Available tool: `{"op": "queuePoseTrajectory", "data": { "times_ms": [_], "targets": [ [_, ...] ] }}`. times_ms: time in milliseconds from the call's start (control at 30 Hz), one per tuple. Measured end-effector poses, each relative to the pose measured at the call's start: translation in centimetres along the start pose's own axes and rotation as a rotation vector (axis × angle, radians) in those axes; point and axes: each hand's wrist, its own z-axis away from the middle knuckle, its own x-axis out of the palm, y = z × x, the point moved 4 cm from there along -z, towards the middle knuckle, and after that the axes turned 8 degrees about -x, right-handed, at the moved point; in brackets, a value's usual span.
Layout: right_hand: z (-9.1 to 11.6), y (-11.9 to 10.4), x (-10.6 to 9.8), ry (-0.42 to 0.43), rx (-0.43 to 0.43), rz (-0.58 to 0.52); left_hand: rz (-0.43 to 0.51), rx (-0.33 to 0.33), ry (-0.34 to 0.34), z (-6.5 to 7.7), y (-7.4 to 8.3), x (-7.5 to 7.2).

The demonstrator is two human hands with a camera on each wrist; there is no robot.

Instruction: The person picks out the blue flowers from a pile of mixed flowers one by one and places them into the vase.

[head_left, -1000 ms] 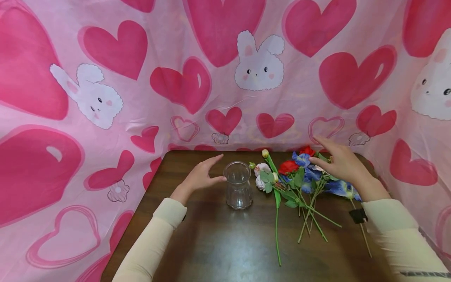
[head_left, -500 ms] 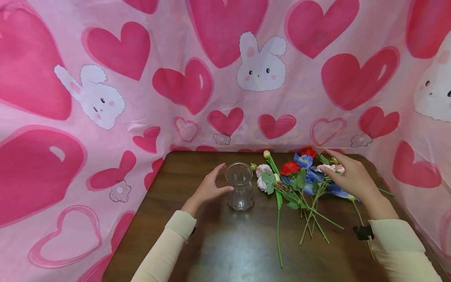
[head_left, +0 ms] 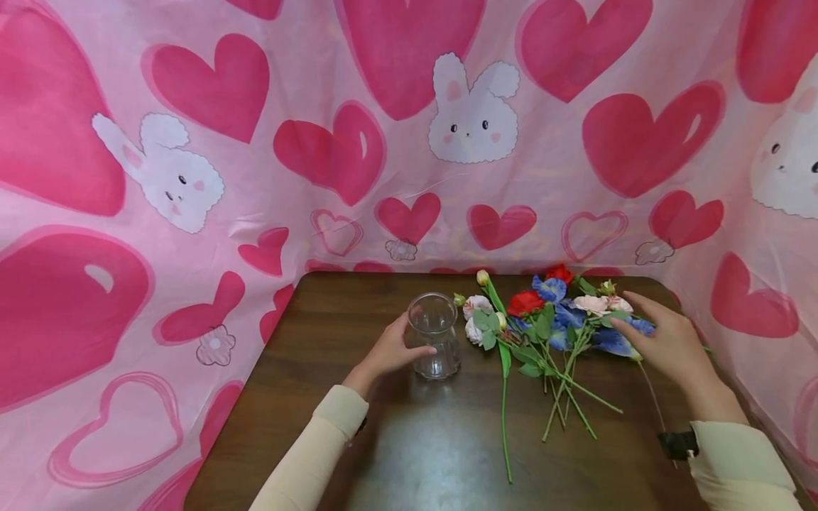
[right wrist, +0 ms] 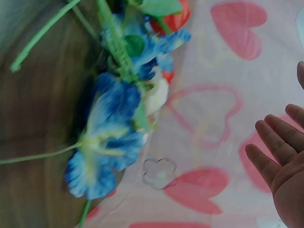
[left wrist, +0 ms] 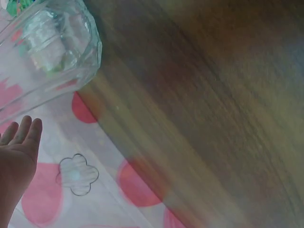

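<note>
A clear glass vase (head_left: 436, 348) with a flared rim stands upright on the dark wooden table. My left hand (head_left: 391, 349) is at its left side, thumb across the front of the glass and fingers toward the back. In the left wrist view the fingers (left wrist: 32, 133) look straight, just beside the vase (left wrist: 57, 47). Over the right end of a pile of artificial flowers, my right hand (head_left: 664, 344) is spread and holds nothing. Closest to it are blue irises (head_left: 615, 342) and a pale pink bloom (head_left: 591, 305). The right wrist view shows its fingers (right wrist: 280, 142) extended, away from an iris (right wrist: 102, 142).
Red roses (head_left: 525, 303), white blooms (head_left: 474, 331) and yellow-white tulips (head_left: 482, 278) lie in the pile, several green stems (head_left: 569, 390) crossing toward the front. One long tulip stem (head_left: 505, 426) lies between vase and pile. A pink heart-print cloth (head_left: 358, 163) encloses the table (head_left: 409, 454).
My left hand has moved right and slightly down, up to the vase. My right hand has moved right and down, uncovering the pale pink bloom. The vase stays put.
</note>
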Motion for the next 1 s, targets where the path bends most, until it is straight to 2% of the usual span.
{"op": "queuePoseTrajectory", "data": {
  "times_ms": [200,400,567,733,1000],
  "targets": [
    [1.9,2.0,0.4,0.003,0.059,0.042,-0.015,-0.016,0.003,-0.1,-0.4,0.6],
    [4.2,3.9,1.4,-0.021,0.166,0.054,0.019,-0.035,-0.002,-0.1,-0.6,1.1],
    [6.1,5.7,2.3,-0.023,0.222,0.098,0.055,-0.019,0.014,-0.1,-0.5,1.4],
    [7.9,7.2,3.0,-0.072,0.304,0.123,0.089,-0.013,0.033,-0.1,-0.7,1.7],
    [10.0,8.5,4.2,-0.209,0.429,0.104,0.087,0.003,0.051,0.2,-0.5,1.9]
  ]
}}
